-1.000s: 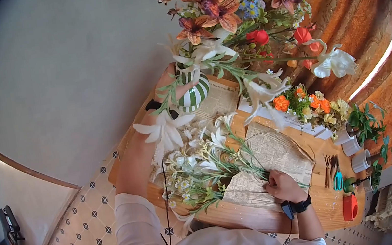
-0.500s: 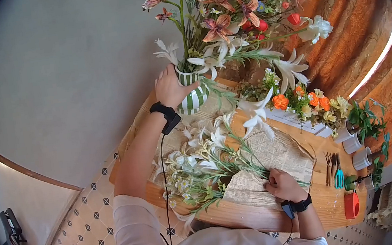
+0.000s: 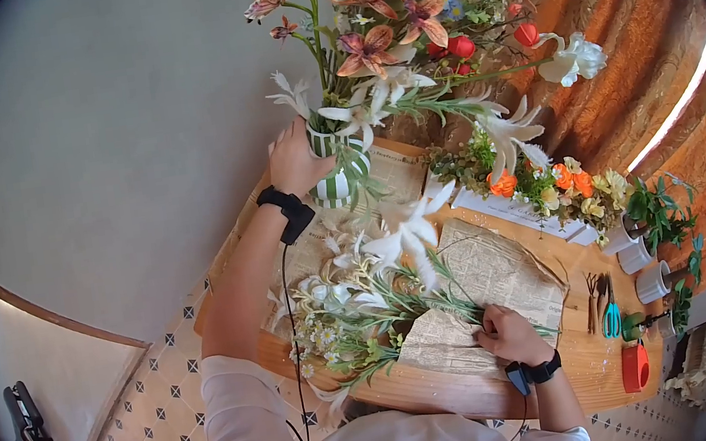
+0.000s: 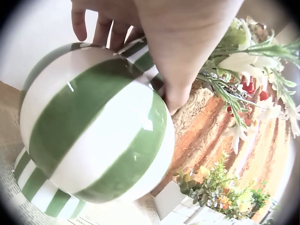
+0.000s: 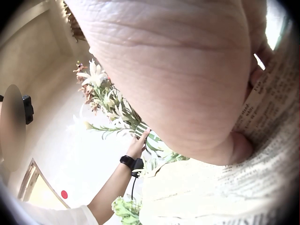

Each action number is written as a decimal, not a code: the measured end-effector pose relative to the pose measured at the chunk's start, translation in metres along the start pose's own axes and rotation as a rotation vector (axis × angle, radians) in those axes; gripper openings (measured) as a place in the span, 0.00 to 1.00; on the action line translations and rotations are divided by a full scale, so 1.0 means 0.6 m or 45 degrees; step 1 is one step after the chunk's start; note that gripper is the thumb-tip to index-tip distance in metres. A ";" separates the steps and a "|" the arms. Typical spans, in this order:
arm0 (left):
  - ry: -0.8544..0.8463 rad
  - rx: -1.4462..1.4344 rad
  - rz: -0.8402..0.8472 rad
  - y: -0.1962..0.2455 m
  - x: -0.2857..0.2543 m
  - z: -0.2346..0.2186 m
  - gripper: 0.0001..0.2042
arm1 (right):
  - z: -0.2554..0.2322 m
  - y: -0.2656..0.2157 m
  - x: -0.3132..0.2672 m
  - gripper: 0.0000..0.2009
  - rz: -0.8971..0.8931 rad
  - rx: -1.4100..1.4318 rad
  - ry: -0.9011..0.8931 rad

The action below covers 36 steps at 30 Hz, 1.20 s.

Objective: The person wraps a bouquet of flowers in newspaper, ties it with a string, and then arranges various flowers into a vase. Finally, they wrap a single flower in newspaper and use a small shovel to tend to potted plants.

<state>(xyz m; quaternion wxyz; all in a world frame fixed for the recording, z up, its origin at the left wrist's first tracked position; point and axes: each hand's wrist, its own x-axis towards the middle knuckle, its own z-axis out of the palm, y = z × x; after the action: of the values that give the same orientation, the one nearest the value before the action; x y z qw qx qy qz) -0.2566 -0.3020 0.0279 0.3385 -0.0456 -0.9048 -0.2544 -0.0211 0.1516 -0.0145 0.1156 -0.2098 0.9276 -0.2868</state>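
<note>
Gripping striped vase [image 3: 334,189] by neck with curled left hand [image 3: 295,162], upright on table [image 3: 434,395]; clamping flower bundle [image 3: 337,305] by stems with right hand [image 3: 512,336], over newspaper [image 3: 502,265]; looks well filled up top; leaves bundle outside vase.

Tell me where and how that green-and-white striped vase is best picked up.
I'd grip the green-and-white striped vase at its neck, coming from the side by the wall, as the left hand does. It narrows there above a round belly, so fingers can wrap it, while leafy stems crowd the opposite side.
</note>
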 end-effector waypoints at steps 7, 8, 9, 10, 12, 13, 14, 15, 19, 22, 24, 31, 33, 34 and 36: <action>-0.131 -0.278 0.027 -0.010 0.009 -0.007 0.39 | -0.002 -0.001 -0.001 0.14 -0.008 -0.009 0.004; -0.145 -0.350 0.046 -0.012 0.010 -0.008 0.39 | 0.001 0.003 -0.001 0.14 0.000 -0.006 0.017; -0.139 -0.400 0.064 -0.012 0.010 -0.008 0.40 | 0.005 0.009 0.000 0.14 -0.016 -0.021 0.010; -0.144 -0.412 0.085 -0.008 0.011 -0.012 0.40 | 0.005 0.012 -0.002 0.14 -0.029 -0.038 0.007; -0.221 -0.454 0.029 -0.004 0.012 -0.021 0.35 | 0.003 0.008 -0.004 0.15 -0.022 -0.047 0.027; -0.261 -0.455 0.062 -0.007 0.017 -0.023 0.38 | 0.001 0.006 -0.005 0.15 -0.032 -0.054 0.024; -0.265 -0.461 0.079 -0.007 0.018 -0.022 0.38 | -0.002 0.004 -0.007 0.15 -0.024 -0.053 0.040; -0.301 -0.518 0.059 -0.008 0.016 -0.024 0.39 | -0.004 0.001 -0.010 0.15 -0.017 -0.050 0.025; -0.337 -0.672 -0.009 0.009 0.012 -0.031 0.40 | -0.009 -0.001 -0.017 0.14 -0.029 0.003 0.040; -0.396 -0.685 -0.076 -0.003 0.017 -0.026 0.38 | -0.019 -0.007 -0.029 0.12 -0.022 0.013 0.030; -0.382 -0.665 -0.080 -0.002 0.016 -0.025 0.36 | -0.030 -0.021 -0.039 0.13 0.014 0.010 0.002; -0.360 -0.690 0.016 -0.017 0.018 -0.011 0.33 | -0.045 -0.042 -0.079 0.14 -0.134 0.026 -0.233; -0.345 -0.679 0.030 -0.030 0.019 0.003 0.35 | -0.040 -0.045 -0.086 0.15 -0.089 0.015 -0.347; -0.327 -0.667 0.032 -0.030 0.021 0.004 0.36 | -0.034 -0.043 -0.090 0.16 -0.046 0.001 -0.471; -0.371 -0.713 -0.024 -0.033 0.021 0.004 0.33 | -0.020 -0.034 -0.097 0.18 -0.061 -0.005 -0.466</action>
<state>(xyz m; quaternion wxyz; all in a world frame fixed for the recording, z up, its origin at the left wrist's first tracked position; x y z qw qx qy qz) -0.2728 -0.3193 0.0259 0.1773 -0.1648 -0.8388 -0.4876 0.0328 0.1687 0.0123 0.2751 -0.2806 0.8865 -0.2445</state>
